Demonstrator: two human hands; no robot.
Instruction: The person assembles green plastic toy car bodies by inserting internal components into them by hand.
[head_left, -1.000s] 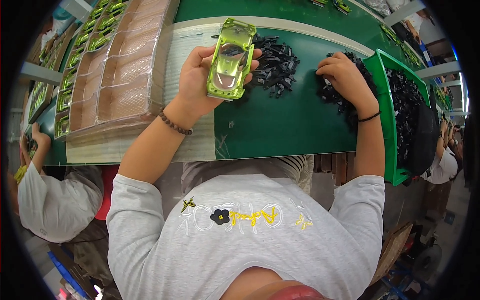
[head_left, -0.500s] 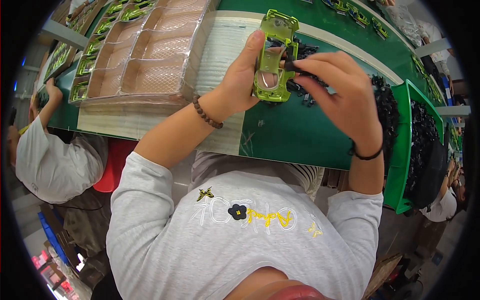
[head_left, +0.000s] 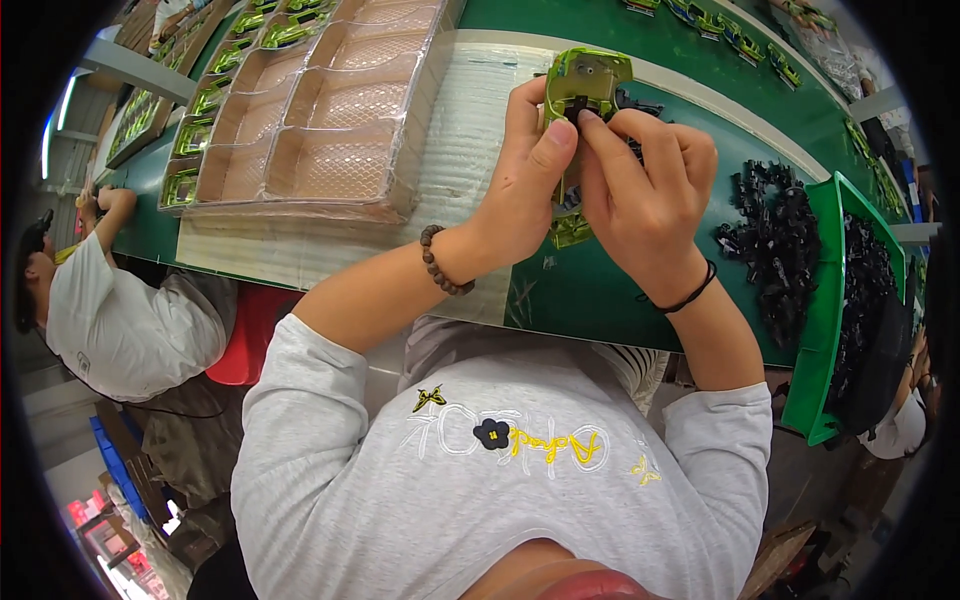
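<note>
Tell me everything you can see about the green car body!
It is shiny, see-through yellow-green, like plastic, with openings. Held above the green table, it points lengthwise away from the person. The left hand grips it; the right hand's fingers touch a black piece at it, hiding much of its middle.

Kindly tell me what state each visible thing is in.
Green car shell: held, partly covered.
Left hand: gripping the shell.
Black part: against the shell.
Right hand: fingertips at black part.
Tray: partly filled with green shells.
Green bin: holding black pieces.
Black pile: beside bin.
</note>
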